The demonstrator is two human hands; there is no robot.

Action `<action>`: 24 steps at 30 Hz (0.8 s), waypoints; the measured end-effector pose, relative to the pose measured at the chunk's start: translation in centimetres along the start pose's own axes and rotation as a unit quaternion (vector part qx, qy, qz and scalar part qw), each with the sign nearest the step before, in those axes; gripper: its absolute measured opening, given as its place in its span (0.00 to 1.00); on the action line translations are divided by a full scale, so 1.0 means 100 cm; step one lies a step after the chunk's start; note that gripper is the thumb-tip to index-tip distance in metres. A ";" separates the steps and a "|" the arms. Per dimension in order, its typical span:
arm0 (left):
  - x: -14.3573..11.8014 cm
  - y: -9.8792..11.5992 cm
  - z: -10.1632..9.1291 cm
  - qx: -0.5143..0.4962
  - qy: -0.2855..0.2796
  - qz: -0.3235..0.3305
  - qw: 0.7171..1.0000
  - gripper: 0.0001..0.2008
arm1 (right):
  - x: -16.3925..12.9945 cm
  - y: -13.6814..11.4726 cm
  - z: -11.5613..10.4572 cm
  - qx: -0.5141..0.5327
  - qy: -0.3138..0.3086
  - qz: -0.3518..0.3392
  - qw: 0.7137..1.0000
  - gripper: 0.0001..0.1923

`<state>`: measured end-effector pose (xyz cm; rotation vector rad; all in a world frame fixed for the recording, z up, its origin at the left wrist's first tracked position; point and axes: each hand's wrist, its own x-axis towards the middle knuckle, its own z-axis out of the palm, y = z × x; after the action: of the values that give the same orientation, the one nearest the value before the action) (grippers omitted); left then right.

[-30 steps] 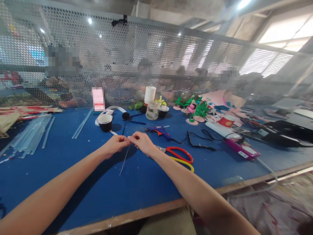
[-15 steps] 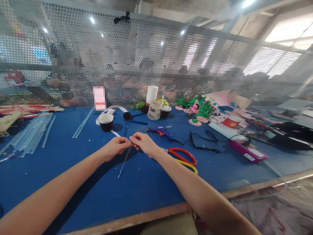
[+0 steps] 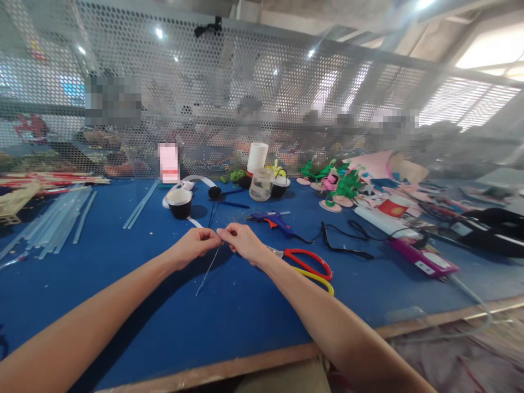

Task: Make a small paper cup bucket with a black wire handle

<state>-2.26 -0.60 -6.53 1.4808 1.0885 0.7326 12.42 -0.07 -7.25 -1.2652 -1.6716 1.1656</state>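
My left hand [image 3: 195, 246] and my right hand [image 3: 242, 241] meet above the middle of the blue table, fingertips pinched together. Both are closed on a thin, silvery twisted wire [image 3: 207, 274], whose free end slants down toward me on the left. The bit between the fingertips is hidden. Beyond my hands, a dark thin strand runs up to a small black ball [image 3: 214, 192]. Scissors [image 3: 311, 261] with one red and one yellow handle lie partly under my right forearm. A blue glue gun [image 3: 275, 221] rests just past my right hand.
A black cup with a white rim [image 3: 180, 206] stands beyond my left hand. Glue sticks [image 3: 61, 218] lie at left. A jar [image 3: 261, 186], stacked paper cups [image 3: 257, 157] and green craft plants [image 3: 347, 188] stand farther back. A cable leads toward a purple power strip [image 3: 423, 257].
The view has shifted slightly. Both hands keep their pinch at nearly the same spot, and the free end of the wire has swung a little to the left.
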 end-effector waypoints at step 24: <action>-0.002 0.001 0.002 -0.110 -0.002 -0.039 0.993 0.15 | 0.004 0.006 0.004 0.199 -0.043 0.032 0.979 0.12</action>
<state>-2.12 -0.92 -6.42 1.2455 1.0227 0.7678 12.16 0.27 -7.93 -1.0310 -1.3733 1.5236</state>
